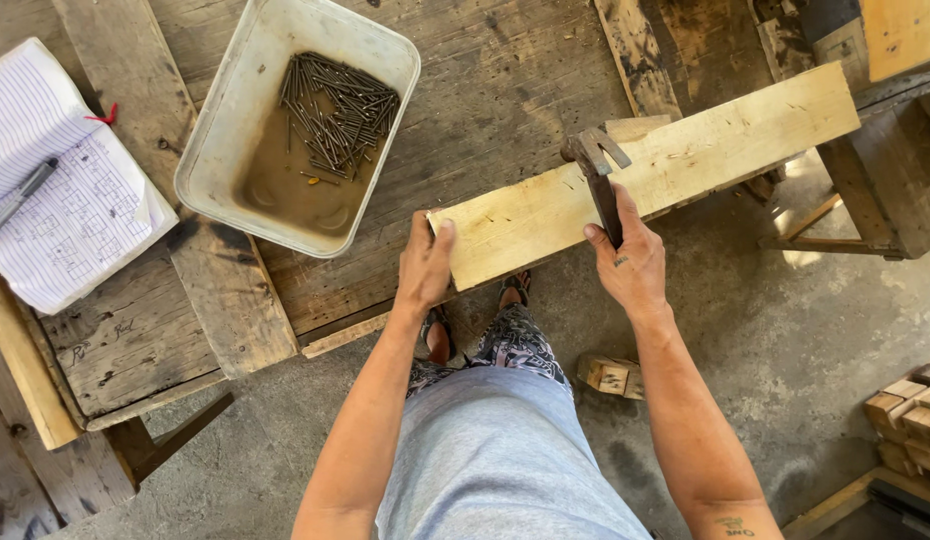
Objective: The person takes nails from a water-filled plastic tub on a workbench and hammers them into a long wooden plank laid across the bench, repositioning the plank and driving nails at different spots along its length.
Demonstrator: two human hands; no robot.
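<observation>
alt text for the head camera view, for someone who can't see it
Seen from above, a person's left hand steadies a pale wooden plank on a worn workbench while the right hand holds a hammer over it. A tub of nails and an open notebook lie nearby.

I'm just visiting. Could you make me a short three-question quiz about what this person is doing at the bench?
1. True or false: the right hand grips a hammer.
2. What fills the pale tub? A) screws B) nails C) bolts
3. Which hand steadies the near end of the light plank?

Key:
1. True; its claw head rests on the plank.
2. B, a heap of dark nails.
3. The left hand, holding the plank's end on the worn bench.
</observation>
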